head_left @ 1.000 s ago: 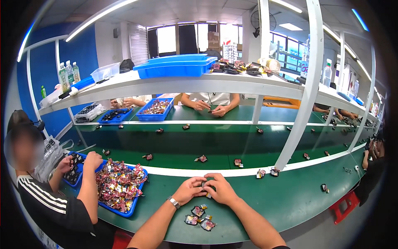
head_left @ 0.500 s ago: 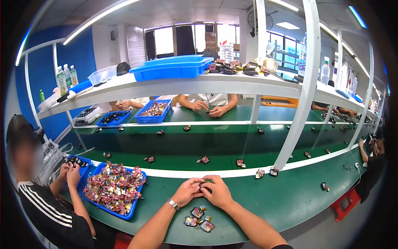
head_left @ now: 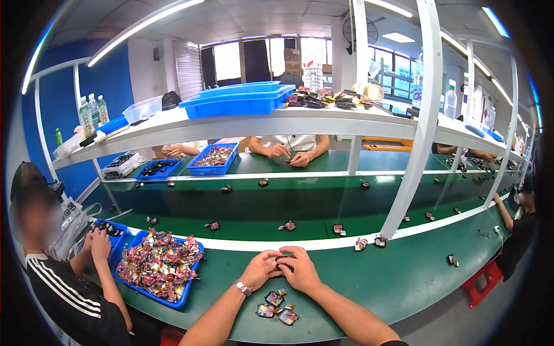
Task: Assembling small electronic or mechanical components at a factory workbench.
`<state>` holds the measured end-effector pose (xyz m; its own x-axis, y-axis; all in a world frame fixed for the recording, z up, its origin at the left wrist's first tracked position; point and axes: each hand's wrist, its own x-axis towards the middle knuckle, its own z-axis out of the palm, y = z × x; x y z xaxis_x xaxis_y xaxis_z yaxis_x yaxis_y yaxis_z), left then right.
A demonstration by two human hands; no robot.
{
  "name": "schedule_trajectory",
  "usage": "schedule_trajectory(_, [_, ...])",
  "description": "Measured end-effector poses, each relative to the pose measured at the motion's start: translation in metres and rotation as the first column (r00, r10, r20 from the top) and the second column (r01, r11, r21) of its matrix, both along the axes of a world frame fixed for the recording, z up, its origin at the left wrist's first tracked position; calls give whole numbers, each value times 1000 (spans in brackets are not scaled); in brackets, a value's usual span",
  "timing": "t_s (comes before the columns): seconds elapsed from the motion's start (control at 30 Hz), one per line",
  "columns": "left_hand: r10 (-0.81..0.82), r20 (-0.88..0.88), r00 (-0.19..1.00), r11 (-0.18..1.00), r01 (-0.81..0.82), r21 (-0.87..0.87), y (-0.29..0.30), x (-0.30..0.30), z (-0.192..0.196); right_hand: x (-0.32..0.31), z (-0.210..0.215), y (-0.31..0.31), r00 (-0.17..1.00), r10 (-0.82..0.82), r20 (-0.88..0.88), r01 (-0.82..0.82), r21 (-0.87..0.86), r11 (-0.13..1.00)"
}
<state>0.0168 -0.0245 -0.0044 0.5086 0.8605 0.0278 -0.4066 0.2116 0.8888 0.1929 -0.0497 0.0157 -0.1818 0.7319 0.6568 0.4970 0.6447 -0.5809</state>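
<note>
Head view: both hands meet at the picture's six o'clock, just below centre, over a green worktop (head_left: pixel 369 288). Left hand (head_left: pixel 261 270), a metal watch (head_left: pixel 242 287) on its wrist, is curled with its fingertips pressed against those of the right hand (head_left: pixel 300 270). Between them both grips close on a small dark part (head_left: pixel 284 260), mostly hidden by the fingers, so its shape cannot be told. Left grip is nearly shut around it; right grip is nearly shut too, thumb on top.

At six o'clock from the hands, near the worktop's front edge, lie three small wrapped pieces (head_left: pixel 277 308), close together, just between the two forearms and touching neither.

At nine o'clock from the hands sits a blue tray (head_left: pixel 183 295) heaped with shiny red and gold wrapped pieces (head_left: pixel 157 266). Beyond it, at the picture's eight o'clock, a co-worker in a black top with white sleeve stripes has a hand (head_left: pixel 99 242) raised by a second blue tray (head_left: pixel 118 243) of dark parts.

At twelve o'clock from the hands a white strip borders a darker green belt (head_left: pixel 311 202) carrying scattered small pieces. Across it, another person's hands (head_left: pixel 291 155) work under a white shelf (head_left: pixel 242 124) that bears a large blue bin (head_left: pixel 239 102).
</note>
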Motion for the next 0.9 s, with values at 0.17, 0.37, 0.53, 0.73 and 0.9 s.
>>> schedule_trajectory(0.17, [11,-13,1000,1000,-11,17,2,-3,-3,0,2,-1,1000,3,-18,-3,-18,1000])
schedule_trajectory(0.37, [23,37,999,999,-24,29,2,1,-2,1,14,-3,996,14,91,-28,153,988])
schedule_trajectory(0.53, [5,101,995,1000,-7,18,3,-2,-6,-1,12,-4,999,-19,34,14,138,990])
schedule_trajectory(0.73, [10,77,997,999,-12,31,2,0,-4,-1,5,-1,1000,-11,-8,11,98,995])
schedule_trajectory(0.9, [56,83,995,997,-60,44,3,1,-1,-5,0,2,997,42,-69,-41,27,999])
